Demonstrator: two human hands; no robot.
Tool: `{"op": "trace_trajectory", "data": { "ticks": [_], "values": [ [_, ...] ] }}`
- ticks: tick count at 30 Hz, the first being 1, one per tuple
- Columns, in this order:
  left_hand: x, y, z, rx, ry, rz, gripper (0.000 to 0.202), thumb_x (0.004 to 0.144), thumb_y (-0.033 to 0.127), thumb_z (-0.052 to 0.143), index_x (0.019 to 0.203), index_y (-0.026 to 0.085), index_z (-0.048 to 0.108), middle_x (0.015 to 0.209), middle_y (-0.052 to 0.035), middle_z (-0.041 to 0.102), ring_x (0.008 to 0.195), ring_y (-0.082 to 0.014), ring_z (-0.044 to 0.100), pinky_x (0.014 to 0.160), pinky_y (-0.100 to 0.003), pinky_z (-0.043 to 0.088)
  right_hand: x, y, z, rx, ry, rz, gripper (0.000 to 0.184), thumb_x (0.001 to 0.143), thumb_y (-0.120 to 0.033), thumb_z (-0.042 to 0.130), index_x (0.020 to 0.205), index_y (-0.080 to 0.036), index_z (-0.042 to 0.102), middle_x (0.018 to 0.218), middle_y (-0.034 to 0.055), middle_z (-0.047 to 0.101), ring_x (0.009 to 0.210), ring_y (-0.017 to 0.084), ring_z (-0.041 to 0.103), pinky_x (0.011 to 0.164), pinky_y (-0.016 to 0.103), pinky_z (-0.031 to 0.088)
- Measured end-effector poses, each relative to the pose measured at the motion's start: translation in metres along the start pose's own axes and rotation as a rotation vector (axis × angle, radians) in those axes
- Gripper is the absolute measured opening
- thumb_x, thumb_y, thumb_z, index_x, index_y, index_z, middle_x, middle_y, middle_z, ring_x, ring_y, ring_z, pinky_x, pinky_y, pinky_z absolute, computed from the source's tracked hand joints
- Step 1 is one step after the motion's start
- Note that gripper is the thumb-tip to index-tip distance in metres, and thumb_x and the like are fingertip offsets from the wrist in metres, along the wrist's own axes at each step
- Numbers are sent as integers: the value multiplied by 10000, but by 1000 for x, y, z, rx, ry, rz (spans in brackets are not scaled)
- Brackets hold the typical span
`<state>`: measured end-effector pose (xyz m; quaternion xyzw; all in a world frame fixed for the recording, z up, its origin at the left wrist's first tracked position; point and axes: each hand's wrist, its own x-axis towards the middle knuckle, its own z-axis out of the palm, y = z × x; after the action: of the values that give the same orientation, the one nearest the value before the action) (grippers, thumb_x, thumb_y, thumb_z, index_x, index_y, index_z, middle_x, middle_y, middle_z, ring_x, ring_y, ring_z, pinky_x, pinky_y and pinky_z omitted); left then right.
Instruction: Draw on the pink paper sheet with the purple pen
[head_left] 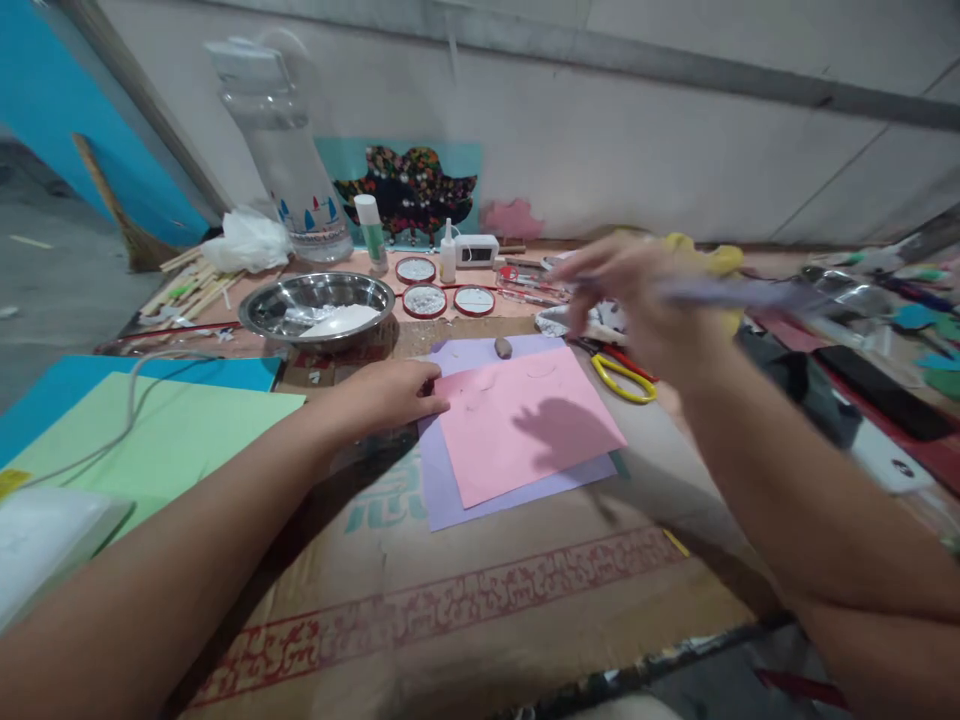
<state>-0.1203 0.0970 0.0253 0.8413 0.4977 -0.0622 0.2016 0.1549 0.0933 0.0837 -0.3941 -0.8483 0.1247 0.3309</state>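
Note:
A pink sheet of paper lies on a lilac sheet over flattened cardboard. My left hand rests on the pink sheet's left corner, fingers curled and pressing it down. My right hand is raised above the sheet's far right side, blurred by motion, fingers closed round a pale pen-like stick that points to the right. A small brown pebble-like lump sits at the lilac sheet's far edge.
Yellow-handled scissors lie right of the sheets. A steel bowl, three red-rimmed lids, a glue stick, a glue bottle and a large clear jar stand behind. Green and blue paper lie left; clutter crowds the right.

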Motion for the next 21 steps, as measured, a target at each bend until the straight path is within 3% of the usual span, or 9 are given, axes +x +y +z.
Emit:
{"op": "trace_trajectory", "data": {
  "ticks": [3, 6, 7, 9, 11, 13, 15, 18, 21],
  "values": [
    [-5, 4, -3, 41, 55, -39, 371, 898, 529, 514, 1006, 191, 626, 1005, -90, 720, 825, -248, 660, 643, -307, 419, 10, 24, 34, -73, -74, -49, 214, 975, -284, 539, 1016, -167, 713, 994, 73, 712, 906, 192, 660, 853, 363, 530],
    [-24, 31, -4, 199, 240, -158, 336, 904, 406, 565, 1083, 125, 615, 1024, -148, 702, 883, -290, 673, 689, -342, 467, 10, 53, 65, -125, -95, -64, 248, 956, -233, 519, 1119, -176, 698, 1094, 95, 684, 1025, 232, 633, 905, 379, 493],
    [-33, 45, -1, 259, 289, -112, 311, 922, 330, 549, 1125, 102, 610, 1056, -164, 691, 924, -292, 670, 718, -351, 483, 10, 60, 72, -160, -100, -48, 261, 953, -244, 520, 1141, -183, 691, 1116, 102, 665, 1025, 238, 622, 896, 379, 489],
    [-49, 76, 13, 305, 224, 18, 242, 935, 215, 506, 1097, 105, 646, 1012, -149, 703, 832, -250, 682, 698, -341, 505, 8, 70, 82, -189, -125, -18, 273, 953, -259, 515, 1158, -196, 684, 1113, 100, 639, 989, 227, 610, 871, 359, 480],
    [-61, 104, 34, 348, 186, 188, 307, 892, 93, 486, 1144, 105, 661, 1119, -165, 703, 762, -205, 680, 649, -310, 518, 8, 71, 84, -194, -181, 4, 250, 960, -275, 503, 1094, -193, 698, 1056, 92, 631, 942, 216, 599, 840, 340, 469],
    [-64, 120, 56, 464, 209, 268, 443, 869, 71, 490, 1297, 32, 595, 1370, -266, 580, 851, -224, 695, 644, -303, 541, 10, 69, 83, -209, -236, 8, 219, 955, -281, 507, 999, -179, 696, 986, 87, 628, 907, 215, 583, 818, 335, 456],
    [-61, 124, 71, 531, 245, 258, 508, 886, 76, 464, 1384, -6, 522, 1432, -300, 517, 909, -240, 701, 669, -313, 567, 12, 66, 80, -225, -270, -8, 172, 934, -268, 530, 931, -173, 673, 935, 79, 619, 878, 214, 566, 803, 335, 446],
    [-55, 121, 79, 563, 279, 283, 478, 903, 103, 463, 1361, 5, 557, 1385, -283, 570, 1110, -305, 665, 823, -383, 591, 14, 66, 72, -192, -270, -12, 106, 887, -240, 575, 909, -182, 661, 923, 66, 607, 844, 201, 557, 786, 327, 445],
    [-53, 119, 83, 539, 303, 254, 491, 906, 137, 485, 1373, 4, 553, 1396, -294, 554, 1201, -370, 623, 875, -456, 592, 11, 55, 64, -82, -207, 88, 85, 849, -242, 632, 879, -178, 678, 882, 60, 622, 799, 189, 574, 763, 324, 458]
  ]
}}
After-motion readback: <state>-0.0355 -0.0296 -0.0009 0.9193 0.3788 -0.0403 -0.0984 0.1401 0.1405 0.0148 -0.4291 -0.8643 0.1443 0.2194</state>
